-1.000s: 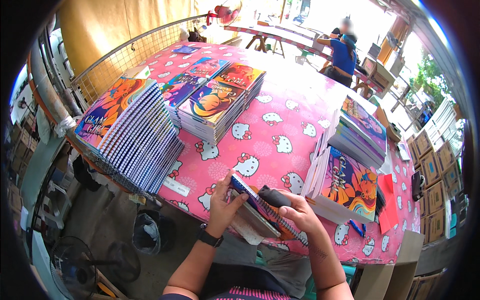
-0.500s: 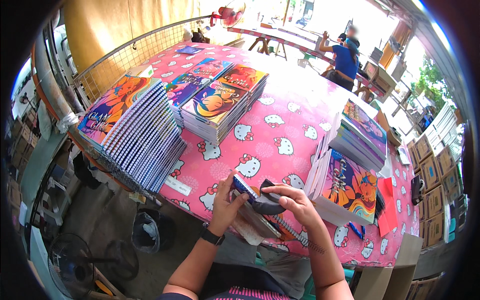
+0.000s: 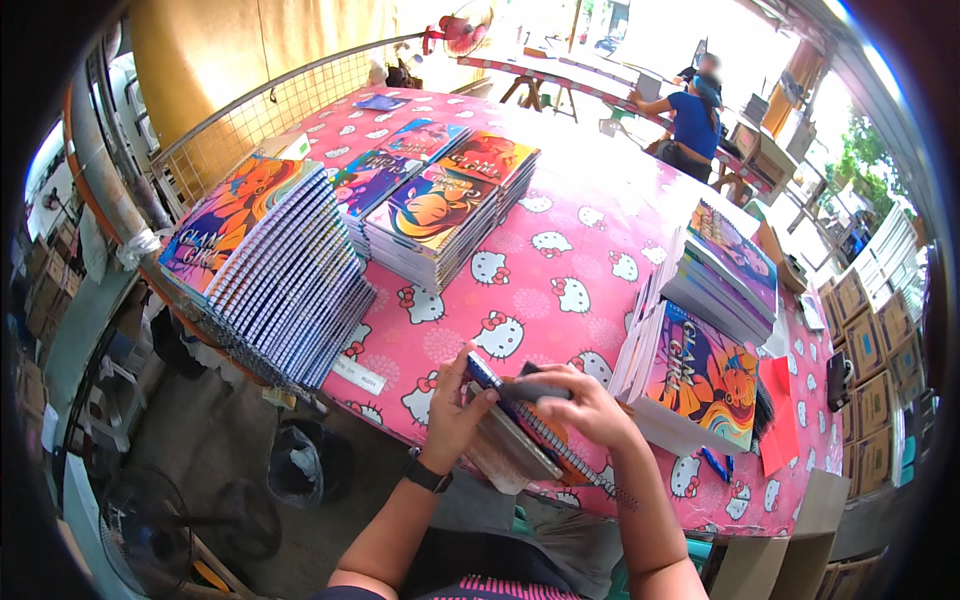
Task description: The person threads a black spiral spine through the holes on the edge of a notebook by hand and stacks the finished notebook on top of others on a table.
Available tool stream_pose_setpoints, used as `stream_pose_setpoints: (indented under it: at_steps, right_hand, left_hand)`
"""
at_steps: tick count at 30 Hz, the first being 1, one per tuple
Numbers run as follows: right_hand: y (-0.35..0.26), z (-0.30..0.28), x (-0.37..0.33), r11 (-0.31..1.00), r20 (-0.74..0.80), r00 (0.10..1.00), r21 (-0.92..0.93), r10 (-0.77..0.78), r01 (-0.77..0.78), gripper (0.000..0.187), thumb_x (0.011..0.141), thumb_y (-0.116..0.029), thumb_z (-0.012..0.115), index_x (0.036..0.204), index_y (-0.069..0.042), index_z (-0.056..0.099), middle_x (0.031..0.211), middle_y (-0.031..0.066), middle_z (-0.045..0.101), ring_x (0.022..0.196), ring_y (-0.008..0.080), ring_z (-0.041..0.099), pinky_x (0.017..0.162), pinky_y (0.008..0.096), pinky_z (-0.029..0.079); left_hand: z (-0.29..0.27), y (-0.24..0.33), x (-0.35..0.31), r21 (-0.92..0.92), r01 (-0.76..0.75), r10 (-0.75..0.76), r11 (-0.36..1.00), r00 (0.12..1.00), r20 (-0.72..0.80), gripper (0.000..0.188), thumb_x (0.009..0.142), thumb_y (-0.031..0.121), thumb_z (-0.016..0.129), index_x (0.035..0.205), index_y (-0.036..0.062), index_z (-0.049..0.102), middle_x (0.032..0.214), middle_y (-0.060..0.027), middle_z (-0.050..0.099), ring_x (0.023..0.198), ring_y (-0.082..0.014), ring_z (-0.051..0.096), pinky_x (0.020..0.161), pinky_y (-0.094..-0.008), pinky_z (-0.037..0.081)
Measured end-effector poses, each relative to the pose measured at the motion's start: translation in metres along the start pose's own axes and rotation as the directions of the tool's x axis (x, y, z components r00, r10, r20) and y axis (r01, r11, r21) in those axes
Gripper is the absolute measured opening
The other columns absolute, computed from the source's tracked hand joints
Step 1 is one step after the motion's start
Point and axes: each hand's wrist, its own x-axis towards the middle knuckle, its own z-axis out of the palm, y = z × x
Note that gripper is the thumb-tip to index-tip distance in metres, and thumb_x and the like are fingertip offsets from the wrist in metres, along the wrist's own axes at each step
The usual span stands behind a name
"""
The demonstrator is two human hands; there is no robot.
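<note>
Near the table's front edge, my left hand [image 3: 455, 415] is closed round one end of a spiral-bound notebook [image 3: 508, 444], holding it tilted with its pale side toward me. The wire coil runs along the notebook's upper right side. My right hand [image 3: 590, 405] grips a dark grey cloth [image 3: 540, 388] just above that coil. The right fingertips partly cover the cloth, and whether it touches the notebook is hard to tell. Right of my hands stands a stack of colourful notebooks [image 3: 700, 378], with a second notebook stack [image 3: 733, 258] behind it.
Tall notebook stacks [image 3: 290, 255] line the left side of the pink patterned table [image 3: 530, 285], with shorter stacks [image 3: 430, 205] beside them. Blue pens [image 3: 715, 463] and red paper [image 3: 776, 415] lie at the right. A bin [image 3: 297, 462] and fan [image 3: 145, 530] stand below left. A person [image 3: 692, 125] sits far back.
My right hand has shifted with the dark cloth, which now looks flatter and uncovers more of the notebook's coil. My left hand keeps its hold. The far person's raised arm has come down.
</note>
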Motion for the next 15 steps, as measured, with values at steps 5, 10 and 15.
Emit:
stream_pose_setpoints:
  at_steps: [5, 10, 15]
  right_hand:
    - [-0.016, 0.003, 0.002, 0.911, 0.017, 0.954, 0.302, -0.299, 0.280, 0.056, 0.077, -0.048, 0.068, 0.110, -0.003, 0.067, 0.107, 0.0183, 0.062, 0.107, 0.0279, 0.053, 0.093, 0.0390, 0.041]
    - [-0.015, -0.007, 0.017, 0.986, -0.059, 0.998, -0.167, -0.020, 0.010, 0.052, 0.079, -0.042, 0.069, 0.113, -0.002, 0.065, 0.109, 0.0139, 0.061, 0.106, 0.0244, 0.055, 0.090, 0.0347, 0.043]
    - [-0.018, -0.004, 0.028, 0.989, 0.029, 0.999, -0.149, 0.027, -0.022, 0.054, 0.082, -0.039, 0.068, 0.117, 0.001, 0.061, 0.106, 0.0099, 0.061, 0.101, 0.0184, 0.054, 0.088, 0.0318, 0.043]
  left_hand:
    - [-0.004, -0.002, 0.004, 0.125, -0.072, 0.071, 0.990, 0.997, 0.012, 0.069, 0.082, 0.017, 0.069, 0.141, 0.0041, 0.037, 0.105, -0.0063, 0.046, 0.102, -0.0173, 0.047, 0.092, -0.0306, 0.037]
    - [-0.002, 0.001, 0.000, 0.148, -0.043, 0.039, 0.988, 0.999, 0.024, 0.069, 0.082, 0.016, 0.069, 0.142, 0.0050, 0.037, 0.103, -0.0062, 0.047, 0.101, -0.0175, 0.047, 0.092, -0.0312, 0.037]
    - [-0.002, 0.000, 0.001, 0.088, -0.039, 0.039, 0.995, 0.999, -0.002, 0.069, 0.081, 0.013, 0.069, 0.142, 0.0050, 0.037, 0.103, -0.0055, 0.046, 0.101, -0.0169, 0.047, 0.092, -0.0301, 0.037]
